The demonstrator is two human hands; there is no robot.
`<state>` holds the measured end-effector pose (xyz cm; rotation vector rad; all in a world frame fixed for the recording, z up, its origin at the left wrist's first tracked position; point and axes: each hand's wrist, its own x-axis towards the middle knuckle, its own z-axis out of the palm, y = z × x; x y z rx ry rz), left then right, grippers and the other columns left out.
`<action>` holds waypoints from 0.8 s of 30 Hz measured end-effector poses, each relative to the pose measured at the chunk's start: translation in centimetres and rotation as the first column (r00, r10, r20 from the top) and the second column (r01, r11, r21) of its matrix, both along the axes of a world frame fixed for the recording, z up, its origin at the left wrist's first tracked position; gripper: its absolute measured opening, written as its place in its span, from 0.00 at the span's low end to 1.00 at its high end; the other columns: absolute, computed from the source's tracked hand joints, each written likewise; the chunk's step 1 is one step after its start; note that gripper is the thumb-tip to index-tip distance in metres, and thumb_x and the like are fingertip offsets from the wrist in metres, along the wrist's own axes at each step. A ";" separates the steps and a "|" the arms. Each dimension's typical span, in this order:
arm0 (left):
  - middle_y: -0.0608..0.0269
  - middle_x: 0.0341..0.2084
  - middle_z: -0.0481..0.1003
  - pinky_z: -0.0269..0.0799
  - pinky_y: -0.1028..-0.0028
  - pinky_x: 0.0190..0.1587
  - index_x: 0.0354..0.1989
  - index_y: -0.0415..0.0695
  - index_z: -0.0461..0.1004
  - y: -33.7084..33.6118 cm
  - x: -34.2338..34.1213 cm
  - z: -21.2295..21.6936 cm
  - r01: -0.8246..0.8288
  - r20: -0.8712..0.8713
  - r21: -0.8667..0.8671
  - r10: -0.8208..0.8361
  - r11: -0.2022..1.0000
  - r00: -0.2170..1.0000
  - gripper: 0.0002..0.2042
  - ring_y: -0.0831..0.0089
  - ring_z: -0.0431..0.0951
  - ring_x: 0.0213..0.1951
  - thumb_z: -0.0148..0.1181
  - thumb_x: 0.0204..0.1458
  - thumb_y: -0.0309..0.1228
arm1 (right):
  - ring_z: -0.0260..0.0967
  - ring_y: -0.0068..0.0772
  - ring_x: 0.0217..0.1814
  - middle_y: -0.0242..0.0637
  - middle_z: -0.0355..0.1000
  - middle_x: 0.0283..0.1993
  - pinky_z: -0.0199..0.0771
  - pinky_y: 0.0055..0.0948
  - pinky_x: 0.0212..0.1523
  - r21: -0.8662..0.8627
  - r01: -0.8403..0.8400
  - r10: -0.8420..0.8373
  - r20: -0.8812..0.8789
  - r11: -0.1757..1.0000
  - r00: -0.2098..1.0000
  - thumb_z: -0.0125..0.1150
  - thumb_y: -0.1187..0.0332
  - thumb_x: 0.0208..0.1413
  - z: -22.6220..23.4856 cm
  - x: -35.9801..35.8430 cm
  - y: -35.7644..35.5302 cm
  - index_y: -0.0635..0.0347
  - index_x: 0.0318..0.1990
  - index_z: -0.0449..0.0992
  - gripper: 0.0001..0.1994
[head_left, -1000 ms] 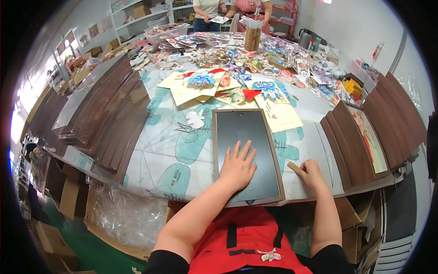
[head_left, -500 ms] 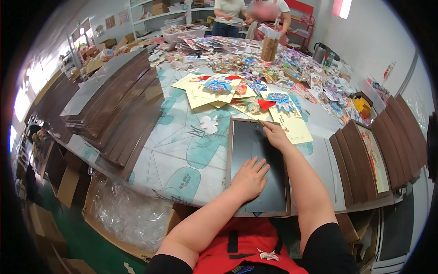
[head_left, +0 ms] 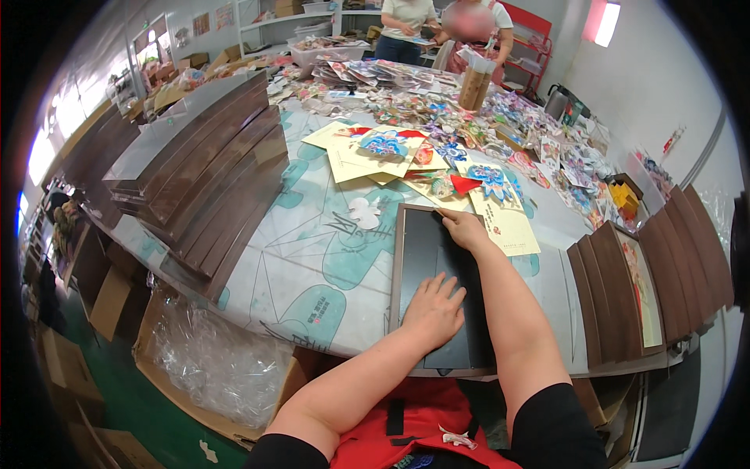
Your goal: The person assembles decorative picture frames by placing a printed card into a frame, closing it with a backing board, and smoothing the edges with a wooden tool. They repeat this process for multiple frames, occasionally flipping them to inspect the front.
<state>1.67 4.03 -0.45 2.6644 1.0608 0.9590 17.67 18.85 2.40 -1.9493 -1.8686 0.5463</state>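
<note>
From here I see a smooth, softly glossy dark panel (head_left: 419, 250) under the left fingers (head_left: 446, 292), its frame (head_left: 399, 258) wood-like and matt. Beyond the right fingers (head_left: 449, 220), matt paper cards (head_left: 512, 234); left of both, crinkled, shiny clear plastic film (head_left: 219, 356).

There are two hands (head_left: 435, 314), one frame (head_left: 420, 254) under them, one white cut-out (head_left: 365, 212), two co-workers (head_left: 405, 22) and one kettle (head_left: 556, 104).

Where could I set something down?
Mostly on the patterned tabletop between the left-hand frame stacks and the dark frame, nearer than the white cutout. A narrower strip seems free between the right forearm and right-hand frames. Far side: heaped with colourful cutouts.
</note>
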 end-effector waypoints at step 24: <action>0.49 0.65 0.53 0.47 0.36 0.59 0.65 0.47 0.55 2.8 -0.8 1.9 -0.369 -0.161 -0.144 0.346 0.918 0.924 0.37 0.49 0.51 0.66 0.60 0.48 0.46 | 0.71 0.55 0.49 0.52 0.74 0.45 0.69 0.43 0.52 0.344 0.354 -0.328 -0.131 0.870 0.935 0.51 0.59 0.57 -5.2 5.8 -2.2 0.47 0.52 0.75 0.16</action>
